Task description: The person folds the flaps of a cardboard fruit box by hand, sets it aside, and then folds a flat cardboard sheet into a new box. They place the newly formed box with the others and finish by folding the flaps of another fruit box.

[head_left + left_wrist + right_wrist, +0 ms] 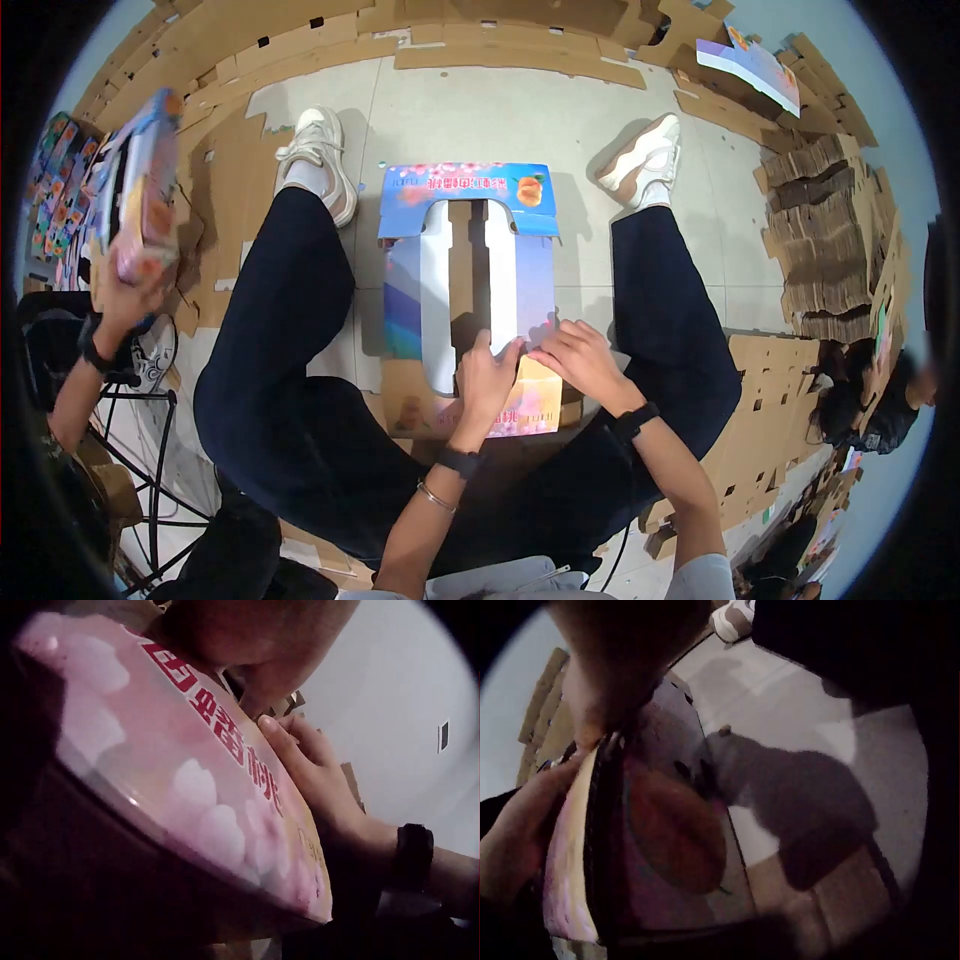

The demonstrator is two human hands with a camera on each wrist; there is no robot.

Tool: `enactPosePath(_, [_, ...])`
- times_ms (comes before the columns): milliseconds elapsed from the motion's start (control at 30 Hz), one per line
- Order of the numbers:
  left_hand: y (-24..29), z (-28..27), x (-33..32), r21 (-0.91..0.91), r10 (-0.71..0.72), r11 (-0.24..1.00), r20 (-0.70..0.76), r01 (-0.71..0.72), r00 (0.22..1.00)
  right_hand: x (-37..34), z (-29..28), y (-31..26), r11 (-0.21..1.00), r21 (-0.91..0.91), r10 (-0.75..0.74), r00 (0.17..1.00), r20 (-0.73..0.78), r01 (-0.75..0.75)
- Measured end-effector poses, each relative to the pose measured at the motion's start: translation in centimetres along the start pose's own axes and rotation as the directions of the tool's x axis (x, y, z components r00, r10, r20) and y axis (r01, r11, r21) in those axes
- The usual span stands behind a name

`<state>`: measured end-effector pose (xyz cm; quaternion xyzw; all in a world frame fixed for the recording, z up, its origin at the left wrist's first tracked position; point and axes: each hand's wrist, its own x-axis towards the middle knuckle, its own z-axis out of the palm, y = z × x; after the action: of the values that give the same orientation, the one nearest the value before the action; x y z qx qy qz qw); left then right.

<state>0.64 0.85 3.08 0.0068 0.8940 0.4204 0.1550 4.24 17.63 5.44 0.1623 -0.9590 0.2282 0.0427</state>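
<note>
A printed cardboard fruit carton [405, 290], blue and pink with flowers and a peach, stands on the floor between the person's legs. Its top is partly open down the middle, with white inner flaps [503, 270] on both sides. At the near end, the left hand [487, 380] grips the upper edge of the pink end panel [150, 712] with bent fingers. Close beside it, the right hand [585, 360] pinches the same edge near the yellow right corner. In the right wrist view, a large printed peach [679, 832] shows on the carton's side, below the right hand.
At the left, another person's hand [130, 290] holds up a similar carton [150, 200]. Stacks of flat cardboard [820, 235] stand at the right. Cardboard sheets [520, 65] line the far floor. A black-framed stool [150, 460] is at the left.
</note>
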Motion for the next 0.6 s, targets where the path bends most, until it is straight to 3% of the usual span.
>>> enactPosePath(67, [-0.1, 0.2, 0.0, -0.009, 0.005, 1.0, 0.017, -0.005, 1.0, -0.1, 1.3, 0.4, 0.986, -0.002, 0.165, 0.986, -0.007, -0.165])
enactPosePath(267, [-0.7, 0.6, 0.2, -0.085, 0.06, 0.995, 0.01, -0.059, 0.998, -0.6, 3.1, -0.2, 0.952, -0.158, 0.231, 0.956, -0.181, -0.26])
enactPosePath(400, [-0.9, 0.6, 0.0, -0.077, 0.076, 0.994, -0.002, -0.076, 0.997, -0.8, 4.3, 0.2, 0.923, -0.143, 0.306, 0.908, -0.286, -0.356])
enactPosePath(533, [-0.8, 0.8, 0.1, -0.031, 0.053, 0.998, 0.019, -0.053, 0.998, -0.5, 3.7, 0.1, 0.911, -0.185, 0.325, 0.918, -0.227, -0.369])
enactPosePath(600, [-0.6, 0.7, 0.0, -0.008, 0.04, 0.999, 0.02, -0.04, 0.999, -0.4, 3.6, 0.1, 0.923, -0.116, 0.341, 0.921, -0.189, -0.366])
